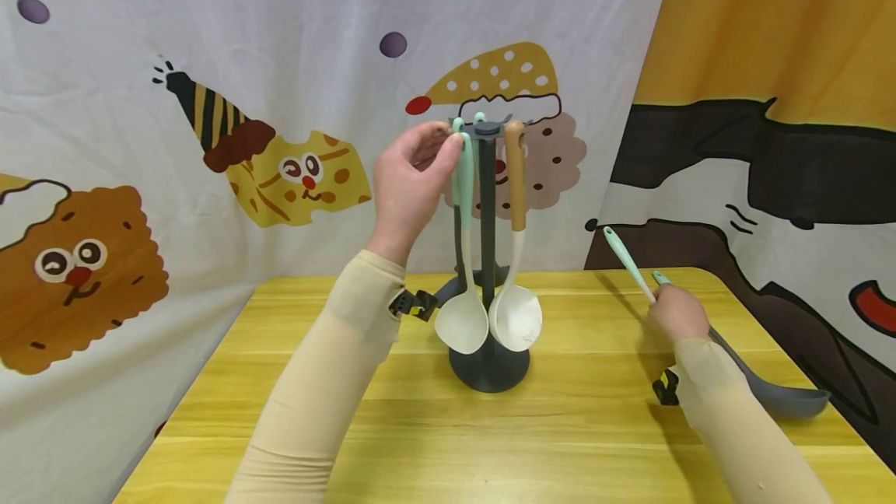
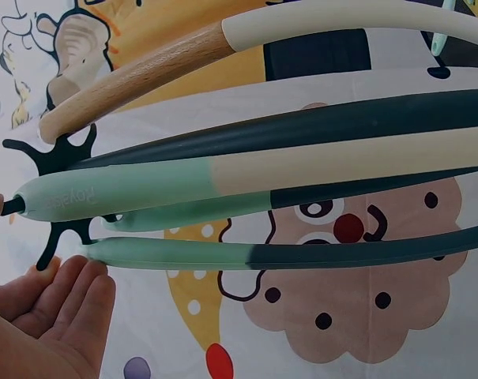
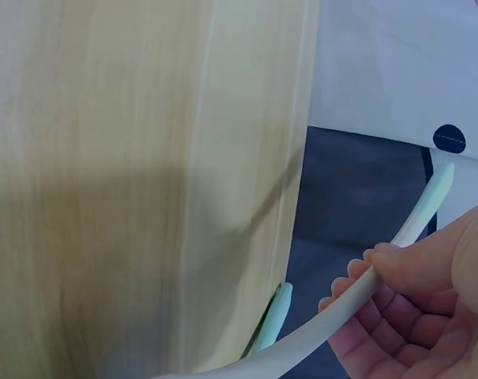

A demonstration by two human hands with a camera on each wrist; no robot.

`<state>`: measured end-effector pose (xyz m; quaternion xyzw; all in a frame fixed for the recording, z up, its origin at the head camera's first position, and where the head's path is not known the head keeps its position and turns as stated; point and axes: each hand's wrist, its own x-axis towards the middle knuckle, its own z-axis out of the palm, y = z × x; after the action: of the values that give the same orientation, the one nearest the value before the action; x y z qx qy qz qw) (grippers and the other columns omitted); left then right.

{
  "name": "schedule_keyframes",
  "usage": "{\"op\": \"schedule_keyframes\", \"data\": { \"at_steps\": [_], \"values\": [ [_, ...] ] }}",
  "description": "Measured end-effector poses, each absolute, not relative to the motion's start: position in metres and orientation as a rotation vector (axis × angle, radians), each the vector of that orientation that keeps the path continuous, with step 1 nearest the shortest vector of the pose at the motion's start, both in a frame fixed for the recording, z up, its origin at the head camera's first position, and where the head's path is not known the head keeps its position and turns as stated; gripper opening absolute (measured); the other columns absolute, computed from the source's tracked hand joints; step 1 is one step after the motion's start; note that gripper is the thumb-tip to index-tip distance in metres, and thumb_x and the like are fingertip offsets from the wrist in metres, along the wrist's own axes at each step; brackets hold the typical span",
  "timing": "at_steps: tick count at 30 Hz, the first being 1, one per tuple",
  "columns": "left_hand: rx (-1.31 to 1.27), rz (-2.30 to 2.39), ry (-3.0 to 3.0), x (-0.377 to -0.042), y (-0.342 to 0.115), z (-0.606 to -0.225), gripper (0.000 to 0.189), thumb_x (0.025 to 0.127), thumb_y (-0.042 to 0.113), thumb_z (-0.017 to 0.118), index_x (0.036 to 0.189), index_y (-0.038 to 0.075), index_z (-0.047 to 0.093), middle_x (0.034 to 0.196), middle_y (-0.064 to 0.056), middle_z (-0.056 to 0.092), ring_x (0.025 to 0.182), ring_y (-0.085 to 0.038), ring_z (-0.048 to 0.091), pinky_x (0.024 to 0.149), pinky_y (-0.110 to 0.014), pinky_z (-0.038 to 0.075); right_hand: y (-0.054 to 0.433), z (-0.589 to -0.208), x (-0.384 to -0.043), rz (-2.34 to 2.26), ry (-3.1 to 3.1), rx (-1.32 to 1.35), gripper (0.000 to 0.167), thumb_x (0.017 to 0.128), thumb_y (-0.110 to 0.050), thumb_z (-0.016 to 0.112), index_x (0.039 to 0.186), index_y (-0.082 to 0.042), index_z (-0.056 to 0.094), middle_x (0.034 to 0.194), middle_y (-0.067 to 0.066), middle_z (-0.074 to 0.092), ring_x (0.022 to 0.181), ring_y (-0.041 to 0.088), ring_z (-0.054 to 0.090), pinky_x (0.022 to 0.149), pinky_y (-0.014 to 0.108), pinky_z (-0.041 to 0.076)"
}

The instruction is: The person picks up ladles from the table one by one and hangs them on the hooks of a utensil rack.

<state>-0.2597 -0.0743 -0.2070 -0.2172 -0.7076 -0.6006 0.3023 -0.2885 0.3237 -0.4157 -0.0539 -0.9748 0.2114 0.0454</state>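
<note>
A dark rack (image 1: 488,255) with hooks stands upright on the table. My left hand (image 1: 409,181) is at its top, thumb at the hook of a cream ladle (image 1: 462,323) with a green handle. In the left wrist view its straight fingers (image 2: 77,296) touch near the end of a grey utensil's green handle (image 2: 167,253). A cream ladle with a wooden handle (image 1: 515,177) hangs to the right. My right hand (image 1: 679,316), at the table's right, pinches the cream shaft of a green-handled utensil (image 3: 333,316); the forearm hides its head in the head view.
Under and beside the right hand, a grey utensil (image 1: 784,399) with a green handle lies at the table's right edge. Grey heads (image 1: 448,290) hang behind the ladles. A patterned curtain (image 1: 336,22) stands behind the wooden table (image 1: 315,411).
</note>
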Motion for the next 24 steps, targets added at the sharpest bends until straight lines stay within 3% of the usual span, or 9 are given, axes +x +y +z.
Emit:
{"op": "schedule_keyframes", "data": {
  "at_steps": [10,17,24],
  "values": [
    [-0.581,-1.579,-1.866,-0.26,-0.073,-0.207,0.032,0.094,0.023,0.067,0.117,0.001,0.068,0.11,-0.007,0.07,0.098,-0.014,0.066,0.089,-0.026,0.053,0.316,-0.408,-0.29,0.661,-2.888,-0.086,0.02,0.096,-0.002,0.053,0.106,0.014,0.06,0.085,0.026,0.062,0.068,0.034,0.055,0.059,0.047,0.045],
    [-0.586,-1.589,-1.862,-0.26,-0.073,-0.207,0.032,0.094,0.022,0.067,0.118,0.001,0.068,0.111,-0.007,0.07,0.099,-0.015,0.066,0.09,-0.026,0.052,0.304,-0.403,-0.293,0.682,-2.824,-0.108,0.024,0.097,-0.003,0.054,0.113,0.014,0.057,0.097,0.03,0.062,0.078,0.04,0.058,0.066,0.051,0.047],
    [-0.589,-1.586,-1.856,-0.261,-0.073,-0.208,0.032,0.095,0.023,0.067,0.118,0.002,0.068,0.111,-0.007,0.07,0.1,-0.016,0.066,0.09,-0.026,0.052,0.292,-0.396,-0.295,0.751,-2.685,-0.051,0.021,0.098,-0.003,0.055,0.111,0.013,0.058,0.102,0.03,0.06,0.085,0.043,0.058,0.074,0.056,0.046]
  ]
}}
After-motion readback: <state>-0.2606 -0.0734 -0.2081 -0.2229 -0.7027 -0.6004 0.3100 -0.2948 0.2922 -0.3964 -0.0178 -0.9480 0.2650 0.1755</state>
